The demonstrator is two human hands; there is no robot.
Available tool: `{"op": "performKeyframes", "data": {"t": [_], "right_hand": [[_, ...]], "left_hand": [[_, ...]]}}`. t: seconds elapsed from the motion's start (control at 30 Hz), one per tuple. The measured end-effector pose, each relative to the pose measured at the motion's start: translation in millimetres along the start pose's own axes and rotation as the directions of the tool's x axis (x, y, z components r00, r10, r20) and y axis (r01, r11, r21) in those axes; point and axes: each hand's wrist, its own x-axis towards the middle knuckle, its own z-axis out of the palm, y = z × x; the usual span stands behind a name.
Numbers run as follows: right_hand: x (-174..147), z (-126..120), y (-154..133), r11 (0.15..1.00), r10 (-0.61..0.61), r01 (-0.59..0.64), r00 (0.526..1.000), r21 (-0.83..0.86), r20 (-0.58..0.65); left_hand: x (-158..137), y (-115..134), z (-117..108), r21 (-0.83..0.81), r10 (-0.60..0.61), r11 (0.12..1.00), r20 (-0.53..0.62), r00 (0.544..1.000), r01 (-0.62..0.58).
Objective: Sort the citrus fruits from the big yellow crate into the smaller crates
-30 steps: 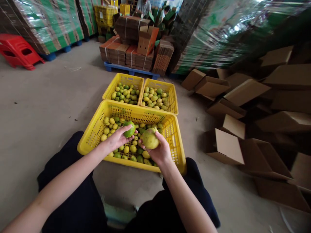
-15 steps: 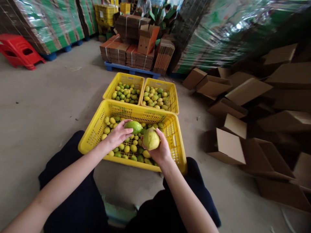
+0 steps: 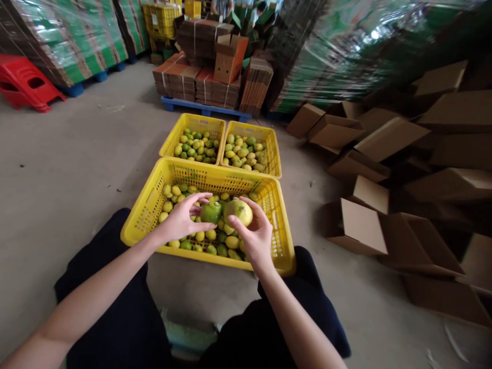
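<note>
Above the near yellow crate (image 3: 207,259), my left hand (image 3: 184,219) grips a green lemon (image 3: 211,212) between thumb and fingers. Close beside it, my right hand (image 3: 257,230) holds a larger yellow-green lemon (image 3: 238,213) with dark marks on its upper side. The two fruits are side by side, almost touching. Many loose yellow and green lemons (image 3: 232,242) lie in the crate beneath my hands; my hands hide part of them.
Behind stand two smaller yellow crates, a left one (image 3: 166,148) and a right one (image 3: 275,156), both holding lemons. Open cardboard boxes (image 3: 363,225) are heaped at the right. Flattened cartons (image 3: 219,92) sit on a blue pallet (image 3: 203,108). A red stool (image 3: 28,77) stands far left.
Both lemons have been turned in my fingers. The green one now points towards me, and the yellow-green one shows its marked side. My left hand has lowered slightly.
</note>
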Motion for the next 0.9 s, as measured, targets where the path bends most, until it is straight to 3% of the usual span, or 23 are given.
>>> {"op": "performKeyframes", "data": {"t": [0.1,0.2,0.37,0.5,0.6,0.7,0.73,0.8,0.87,0.9], "right_hand": [[-5,0,-1,0.947,-0.250,0.256,0.967,-0.196,0.052],[-7,-3,3,0.856,-0.393,0.409,0.912,-0.315,0.118],[-7,-6,7,0.791,-0.460,0.479,0.876,-0.380,0.147],[-7,-4,2,0.837,-0.419,0.434,0.900,-0.334,0.121],[-3,-1,0,0.954,-0.259,0.260,0.965,-0.152,0.025],[5,1,4,0.986,0.096,-0.091,0.995,0.141,-0.023],[8,1,8,0.946,0.243,-0.241,0.970,0.218,0.016],[13,0,17,0.793,0.504,-0.531,0.847,0.299,0.167],[16,-2,26,0.624,0.643,-0.720,0.694,0.304,0.323],[18,-3,29,0.569,0.666,-0.765,0.644,0.303,0.375]], "left_hand": [[-6,2,0,0.077,0.182,0.981,-0.054,0.982,-0.178],[-7,2,1,0.071,0.288,0.957,-0.120,0.950,-0.281],[-8,2,3,-0.007,0.314,0.948,-0.161,0.936,-0.320],[-6,2,1,-0.060,0.329,0.938,-0.160,0.931,-0.342],[0,-1,-4,-0.128,0.253,0.954,-0.134,0.958,-0.270],[5,-6,-6,-0.358,-0.014,0.933,0.040,0.999,0.027],[6,-9,-6,-0.425,-0.112,0.892,0.129,0.985,0.157],[6,-13,-4,-0.480,-0.256,0.797,0.281,0.925,0.366],[4,-16,-3,-0.487,-0.320,0.737,0.357,0.877,0.468],[3,-17,-2,-0.501,-0.328,0.721,0.363,0.872,0.480]]}}
